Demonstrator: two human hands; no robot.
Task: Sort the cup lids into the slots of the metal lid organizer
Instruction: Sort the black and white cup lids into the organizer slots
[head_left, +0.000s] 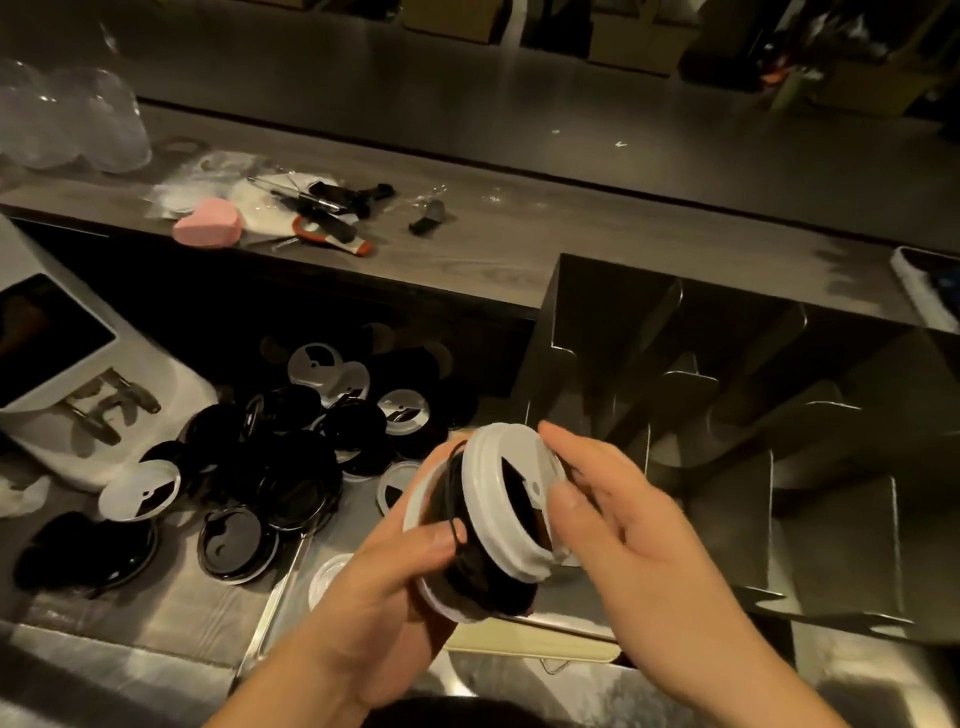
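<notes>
My left hand (374, 587) is curled around a small stack (467, 566) of cup lids held on edge, just above the table (130, 608). My thumb lies across the black rims in the middle and my fingers wrap underneath. The stack mixes colours: white at the back, black in the middle, and a white lid (493, 488) at the front, facing right.

My right hand (639, 545) meets that front lid at its right rim. The thumb lies on the lid's face side and the fingers reach behind its top edge, so it pinches the rim; the view is a bit blurred there. The lid tilts away from the rest of the stack at the top but touches it lower down.

The organizer (727, 415) stands just to the right of my hands, a dark metal rack with angled dividers. I can see no lids in the slots that show.

To the left, a pile (270, 467) of loose lids lies on the table, mostly black with a few white ones mixed in. More white lids lie flat below my left hand.

On the ledge (519, 249) behind sit a pink heart (208, 224), some small tools (332, 208) and clear cups (67, 124) at the far left.
</notes>
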